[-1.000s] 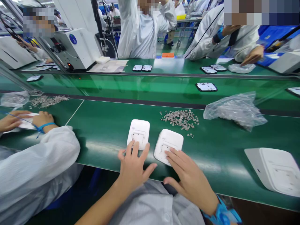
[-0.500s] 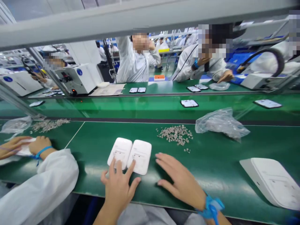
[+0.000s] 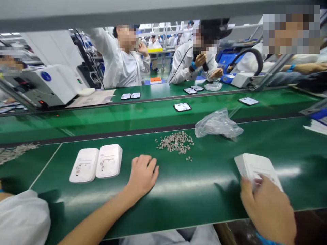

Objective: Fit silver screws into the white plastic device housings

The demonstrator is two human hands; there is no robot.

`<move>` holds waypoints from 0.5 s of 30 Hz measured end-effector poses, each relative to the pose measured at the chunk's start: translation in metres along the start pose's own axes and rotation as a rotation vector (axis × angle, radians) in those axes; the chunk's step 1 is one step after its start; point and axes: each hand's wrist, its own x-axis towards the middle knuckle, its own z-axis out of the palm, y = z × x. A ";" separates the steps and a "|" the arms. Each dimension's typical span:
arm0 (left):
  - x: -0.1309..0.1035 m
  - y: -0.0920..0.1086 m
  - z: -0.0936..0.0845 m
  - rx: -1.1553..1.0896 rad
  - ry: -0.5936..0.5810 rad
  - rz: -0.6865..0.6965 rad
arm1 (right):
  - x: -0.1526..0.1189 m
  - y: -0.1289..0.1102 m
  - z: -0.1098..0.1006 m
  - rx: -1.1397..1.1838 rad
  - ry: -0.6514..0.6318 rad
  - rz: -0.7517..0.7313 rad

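Observation:
On the green work surface, my right hand (image 3: 270, 204) is closed on the near end of a white plastic device housing (image 3: 258, 163), thumb along its left side; some fingers are hidden. My left hand (image 3: 144, 173) rests on the surface with loosely bent fingers, and nothing shows in it. To its left, two white housings (image 3: 84, 165) lie side by side, their faces with small slots and marks turned up. A loose pile of small metal clips (image 3: 176, 141) lies just beyond my left hand, with a few strays nearer me.
A clear plastic bag (image 3: 218, 124) lies behind the clips. White-faced plates with black rims (image 3: 182, 107) lie on the green strip beyond. Co-workers in white coats (image 3: 125, 64) are across the line, and a neighbour's sleeve (image 3: 22, 217) reaches in at left.
My left hand has left the two housings and lies to their right. My right hand has moved right and taken hold of the housing there. The view has turned right.

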 end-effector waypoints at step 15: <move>0.082 0.064 0.070 -0.364 -0.183 0.304 | 0.009 -0.087 -0.026 0.573 -0.320 -0.220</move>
